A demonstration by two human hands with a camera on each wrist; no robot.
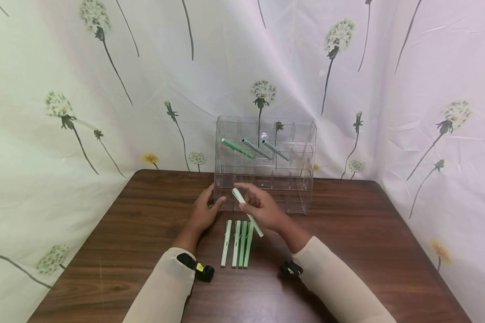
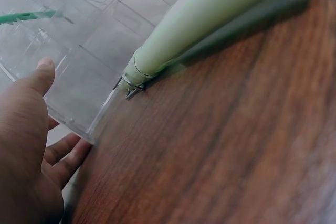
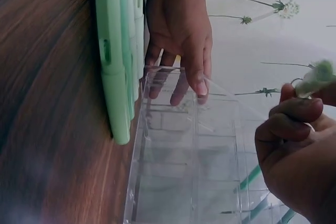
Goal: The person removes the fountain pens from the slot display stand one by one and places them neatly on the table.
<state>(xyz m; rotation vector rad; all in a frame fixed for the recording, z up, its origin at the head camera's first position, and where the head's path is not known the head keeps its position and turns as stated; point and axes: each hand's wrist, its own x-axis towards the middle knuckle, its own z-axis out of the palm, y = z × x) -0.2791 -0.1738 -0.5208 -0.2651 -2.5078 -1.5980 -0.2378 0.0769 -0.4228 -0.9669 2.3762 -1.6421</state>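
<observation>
Pinching pale pen (image 1: 255,224) in right hand (image 1: 267,211), aslant toward clear rack (image 1: 293,180) beyond; touching rack's side with spread left hand (image 1: 203,211).

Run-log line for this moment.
right hand: holds pale-green pen | left hand: at clear plastic tiered rack | rack: three green-toned pens | brown table: four green pens

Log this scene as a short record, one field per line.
left hand: at the left side of the clear organizer, thumb toward the front
right hand: holds a pale pen, tilted, in front of the organizer
pens on table: four, the leftmost set slightly apart
pens in organizer: three, slanted; one bright green, two grey-green
table: dark wood grain
backdrop: pale, dandelion print
</observation>
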